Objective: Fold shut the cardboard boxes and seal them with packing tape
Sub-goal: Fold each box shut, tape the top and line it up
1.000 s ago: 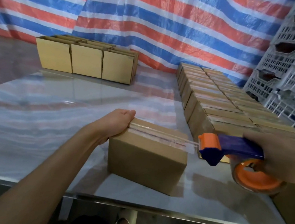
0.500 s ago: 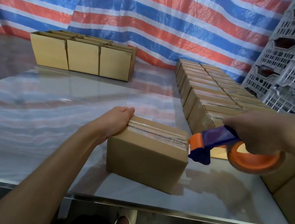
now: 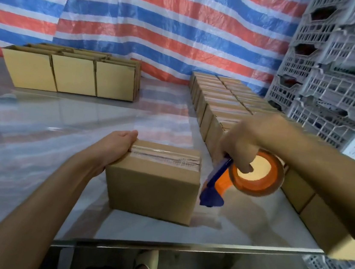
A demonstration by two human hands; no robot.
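Blurred right hand (image 3: 244, 147) gripping tape dispenser (image 3: 253, 185), handle mostly hidden. Left hand (image 3: 114, 146) open on one taped box (image 3: 154, 189). Three open boxes (image 3: 74, 74) beyond.

Striped tarp (image 3: 162, 32) behind, grey plastic crates (image 3: 335, 75) stacked at right

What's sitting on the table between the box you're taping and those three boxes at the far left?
Nothing: in the head view, only bare glossy table shows between the taped box and the three far boxes.
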